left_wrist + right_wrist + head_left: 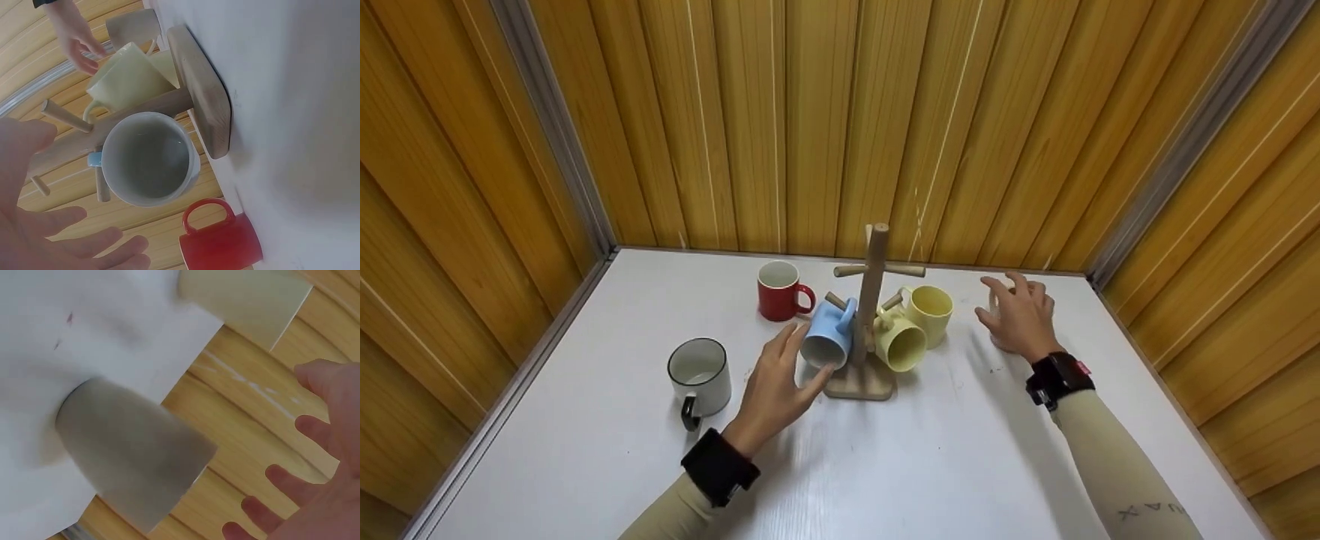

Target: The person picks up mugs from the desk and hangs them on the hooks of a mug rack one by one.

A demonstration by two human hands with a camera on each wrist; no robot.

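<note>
A blue mug (829, 334) with a pale inside hangs by its handle on a peg of the wooden mug rack (873, 292). My left hand (774, 386) is beside it, thumb and fingers spread; in the left wrist view the mug's mouth faces the camera. On the rack's other side hangs a pale yellow mug (901, 346), tilted. At the right, my right hand (1020, 315) is over a grey-beige mug (135, 453), largely hidden behind it in the head view. The right wrist view has its fingers spread, apart from that mug.
A second yellow mug (931, 311) stands just behind the rack's right side. Behind its left side is a red mug (780, 292). A white mug (701, 375) with a black rim and handle stands at the left. Wood-patterned walls (810, 127) enclose the white table (870, 480).
</note>
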